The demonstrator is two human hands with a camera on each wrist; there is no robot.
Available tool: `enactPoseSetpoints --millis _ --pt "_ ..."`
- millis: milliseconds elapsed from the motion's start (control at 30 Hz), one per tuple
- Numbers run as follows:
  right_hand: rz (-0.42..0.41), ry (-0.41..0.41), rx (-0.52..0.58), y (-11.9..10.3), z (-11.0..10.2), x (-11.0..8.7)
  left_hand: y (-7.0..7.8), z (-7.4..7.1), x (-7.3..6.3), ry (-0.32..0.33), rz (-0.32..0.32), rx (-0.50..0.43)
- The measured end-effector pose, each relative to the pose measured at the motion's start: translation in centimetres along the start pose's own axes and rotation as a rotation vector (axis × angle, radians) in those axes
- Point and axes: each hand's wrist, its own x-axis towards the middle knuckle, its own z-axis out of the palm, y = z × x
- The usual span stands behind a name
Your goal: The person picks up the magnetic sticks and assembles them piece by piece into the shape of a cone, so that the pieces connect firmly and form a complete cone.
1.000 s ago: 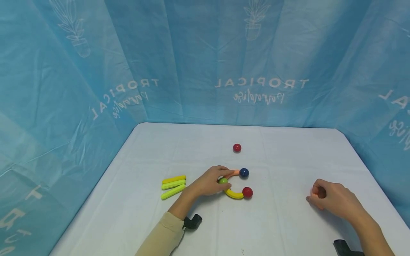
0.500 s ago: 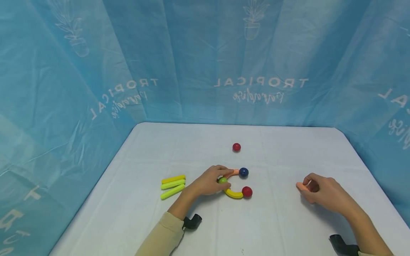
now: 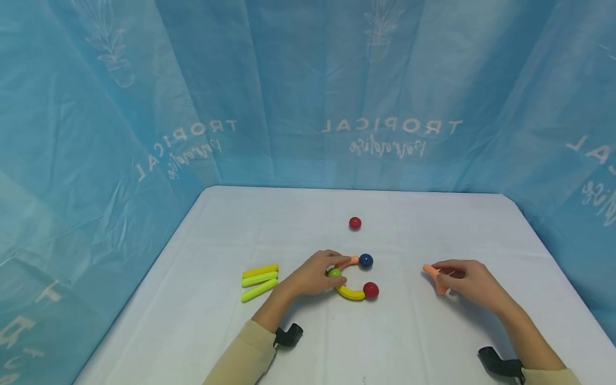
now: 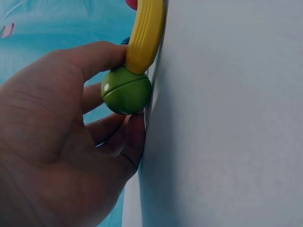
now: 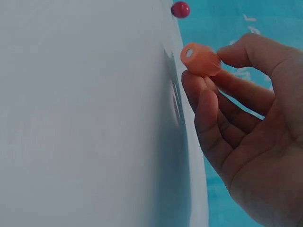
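Note:
On the white table, my left hand (image 3: 315, 275) grips a green ball (image 3: 334, 272) between thumb and fingers. That ball joins an orange curved stick (image 3: 354, 260), ending in a dark blue ball (image 3: 366, 261), and a yellow curved stick (image 3: 351, 293), ending in a red ball (image 3: 371, 290). Together they form a C opening to the right. To the right, my right hand (image 3: 474, 280) pinches another orange curved stick (image 3: 439, 279). In the right wrist view a silvery disc shows on the end of this orange stick (image 5: 203, 60). My fingers partly cover both orange sticks.
Several straight sticks (image 3: 260, 277), yellow and lime green, lie left of my left hand. A loose red ball (image 3: 355, 223) sits farther back. Blue printed cloth (image 3: 298, 96) hangs around the white table (image 3: 409, 342).
My right hand has moved left toward the C shape, carrying the orange curved stick, more of which now shows. My left hand and the joined pieces have stayed in place.

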Motion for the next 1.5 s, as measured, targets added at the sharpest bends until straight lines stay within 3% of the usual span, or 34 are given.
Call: enactPoseSetpoints --millis 400,1267,1500 --pt "-0.059 -0.013 0.035 -0.6 1.6 1.4 0.0 0.1 -0.1 0.003 -0.006 -0.001" --pt "-0.038 -0.071 0.050 -2.3 4.5 3.7 0.2 -0.1 -0.2 0.007 -0.002 0.007" --pt "-0.074 -0.089 0.060 -2.8 5.2 4.2 0.2 -0.1 -0.2 0.007 0.004 0.009"
